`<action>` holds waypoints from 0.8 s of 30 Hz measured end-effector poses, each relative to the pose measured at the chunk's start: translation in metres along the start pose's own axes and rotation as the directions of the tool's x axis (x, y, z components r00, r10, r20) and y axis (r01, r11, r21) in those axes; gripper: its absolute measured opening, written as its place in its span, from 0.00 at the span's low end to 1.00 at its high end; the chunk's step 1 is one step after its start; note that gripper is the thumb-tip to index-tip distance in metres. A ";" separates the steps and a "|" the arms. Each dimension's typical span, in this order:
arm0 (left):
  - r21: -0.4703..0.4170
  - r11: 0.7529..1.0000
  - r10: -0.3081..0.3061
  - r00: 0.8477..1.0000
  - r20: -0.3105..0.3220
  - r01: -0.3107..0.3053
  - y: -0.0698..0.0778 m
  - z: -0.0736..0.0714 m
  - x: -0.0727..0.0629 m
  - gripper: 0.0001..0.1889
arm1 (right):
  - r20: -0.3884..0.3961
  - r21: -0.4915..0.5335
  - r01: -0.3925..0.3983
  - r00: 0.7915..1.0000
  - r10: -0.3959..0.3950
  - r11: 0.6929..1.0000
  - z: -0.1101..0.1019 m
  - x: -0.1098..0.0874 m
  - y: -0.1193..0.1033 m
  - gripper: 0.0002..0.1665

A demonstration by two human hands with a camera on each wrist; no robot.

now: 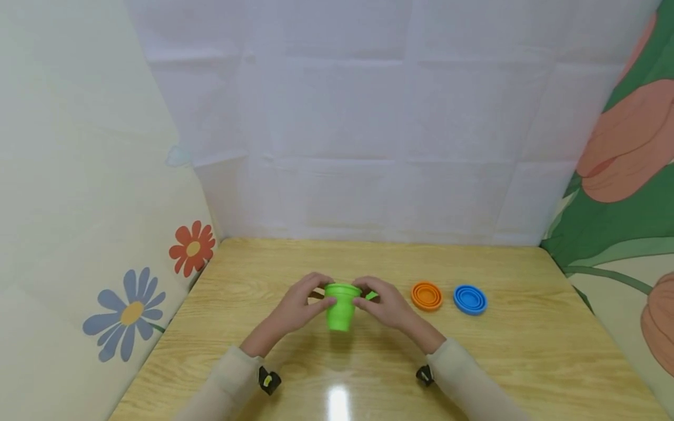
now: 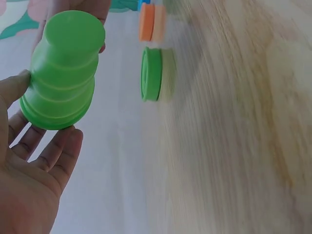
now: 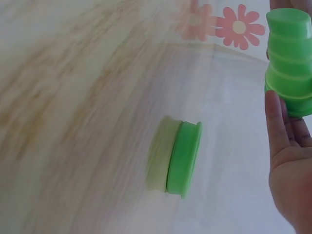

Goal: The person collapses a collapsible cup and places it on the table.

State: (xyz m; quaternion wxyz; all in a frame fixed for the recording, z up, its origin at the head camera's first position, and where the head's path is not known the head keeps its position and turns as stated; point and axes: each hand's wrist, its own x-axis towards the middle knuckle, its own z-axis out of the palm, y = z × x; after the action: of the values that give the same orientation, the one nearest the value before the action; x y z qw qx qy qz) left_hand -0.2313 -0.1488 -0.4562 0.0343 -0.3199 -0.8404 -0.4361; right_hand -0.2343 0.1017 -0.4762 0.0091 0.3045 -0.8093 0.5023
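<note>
Both hands hold a green collapsible cup (image 1: 340,308), drawn out to full height with stepped rings down its side. It is held in the air over the table, wide rim up and narrow base down. My left hand (image 1: 301,302) grips the rim from the left, its thumb on the near side. From the right, my right hand (image 1: 388,302) pinches the same rim, thumb in front and fingers behind. A second green cup (image 2: 152,74), folded flat, lies on the table beyond the held one; in the head view my right hand mostly hides it.
An orange folded cup (image 1: 426,296) and a blue folded cup (image 1: 470,300) lie side by side to the right of my right hand. The wooden table (image 1: 237,263) ends at a white cloth backdrop (image 1: 342,175). Flower-printed cloths hang at the left and right sides.
</note>
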 end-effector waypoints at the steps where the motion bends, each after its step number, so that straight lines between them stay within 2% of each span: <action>1: -0.004 1.000 -0.003 1.000 -0.002 0.003 0.001 0.001 0.000 0.16 | 0.005 0.006 0.002 1.000 -0.002 1.000 -0.001 -0.002 0.000 0.16; 10: -0.046 0.998 -0.031 0.999 0.005 0.032 0.013 0.010 0.000 0.13 | 0.030 0.006 0.027 0.999 -0.027 1.000 -0.011 -0.016 -0.005 0.16; 18: -0.044 0.997 -0.058 0.994 0.096 0.062 0.023 0.017 0.001 0.12 | 0.060 0.013 0.025 0.998 -0.026 1.000 -0.015 -0.030 -0.005 0.11; 24: -0.045 0.996 -0.071 0.990 0.124 0.077 0.024 0.024 0.001 0.12 | 0.086 0.010 0.027 0.996 -0.028 1.000 -0.017 -0.037 -0.005 0.11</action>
State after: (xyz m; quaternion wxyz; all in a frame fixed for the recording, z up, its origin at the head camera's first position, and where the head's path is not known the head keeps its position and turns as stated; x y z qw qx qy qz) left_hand -0.2130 -0.1200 -0.4539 -0.0412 -0.3154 -0.8412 -0.4373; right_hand -0.2066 0.1314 -0.4757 -0.0206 0.3371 -0.8023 0.4922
